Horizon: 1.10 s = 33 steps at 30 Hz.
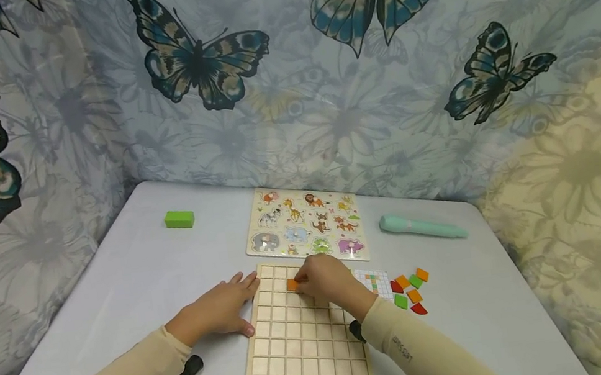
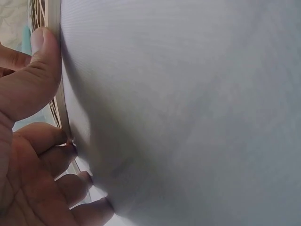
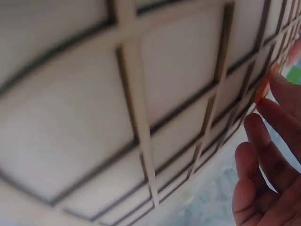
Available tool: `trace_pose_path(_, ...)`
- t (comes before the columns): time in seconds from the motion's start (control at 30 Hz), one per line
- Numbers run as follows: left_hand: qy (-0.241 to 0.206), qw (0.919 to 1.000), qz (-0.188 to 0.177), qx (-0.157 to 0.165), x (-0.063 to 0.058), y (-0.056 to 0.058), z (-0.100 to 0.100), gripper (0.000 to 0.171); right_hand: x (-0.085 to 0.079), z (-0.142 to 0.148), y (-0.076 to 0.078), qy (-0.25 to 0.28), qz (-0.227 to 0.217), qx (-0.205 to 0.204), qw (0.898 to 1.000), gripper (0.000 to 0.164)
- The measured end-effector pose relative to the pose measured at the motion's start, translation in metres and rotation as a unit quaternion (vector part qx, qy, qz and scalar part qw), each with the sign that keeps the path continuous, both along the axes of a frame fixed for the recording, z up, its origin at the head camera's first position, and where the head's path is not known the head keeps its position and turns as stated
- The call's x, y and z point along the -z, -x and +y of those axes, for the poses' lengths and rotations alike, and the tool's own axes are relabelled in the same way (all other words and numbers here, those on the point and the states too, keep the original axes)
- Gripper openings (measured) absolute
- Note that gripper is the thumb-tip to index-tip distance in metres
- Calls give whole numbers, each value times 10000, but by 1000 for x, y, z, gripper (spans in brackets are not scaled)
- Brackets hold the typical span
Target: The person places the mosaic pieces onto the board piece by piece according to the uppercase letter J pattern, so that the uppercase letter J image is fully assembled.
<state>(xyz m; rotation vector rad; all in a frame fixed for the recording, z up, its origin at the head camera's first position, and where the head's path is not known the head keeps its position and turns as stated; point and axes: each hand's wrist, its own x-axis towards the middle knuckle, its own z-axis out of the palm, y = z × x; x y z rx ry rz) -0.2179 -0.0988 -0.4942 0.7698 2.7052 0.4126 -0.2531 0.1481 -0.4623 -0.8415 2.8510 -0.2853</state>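
A wooden grid board with square cells lies on the table. My left hand rests at its left edge, fingers spread. In the left wrist view the thumb presses against the board's side and the other fingertips touch the tabletop. Over the board's upper rows, my right hand pinches an orange square tile between thumb and index finger. That tile shows edge-on at the fingertips in the right wrist view, close to the grid, while the remaining fingers are loosely bent.
To the right lie several red, green and orange tiles beside a printed pattern card, partly behind my right hand. An animal puzzle board sits behind the grid. A mint-green tapered object and a green block lie farther back.
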Motion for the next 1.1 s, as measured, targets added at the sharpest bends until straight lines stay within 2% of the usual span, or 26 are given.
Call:
trace_pose_path(0.13,-24,10000,-59,-7,-4,0,2,104,-1,-2,-3,-7,135,-156,9998,10)
trace_pose_path(0.23,-66,10000,-73,2,-8,1,3,104,-7,3,-4,35,70,57,10000,18)
trace_pose_path(0.33,-53,10000,-79,21,-9,2,4,104,-15,24,-5,143,-74,499,9986,29)
trace_pose_path(0.5,-61,9999,-80,6,-7,1,3,104,-27,94,-6,157,-13,1386,9902,29)
trace_pose_path(0.63,-173,9997,-154,39,-6,-2,2,103,-28,159,-13,-87,-218,2236,9744,31)
trace_pose_path(0.73,-180,9997,-152,42,-6,-5,2,103,-23,196,-19,-229,-372,2643,9634,32)
trace_pose_path(0.87,-197,9997,-118,10,-8,-6,3,104,-18,222,-24,-219,-388,2796,9591,31)
trace_pose_path(1.1,-197,9997,-113,-3,-12,-6,4,103,-10,230,-25,-150,-485,2922,9550,31)
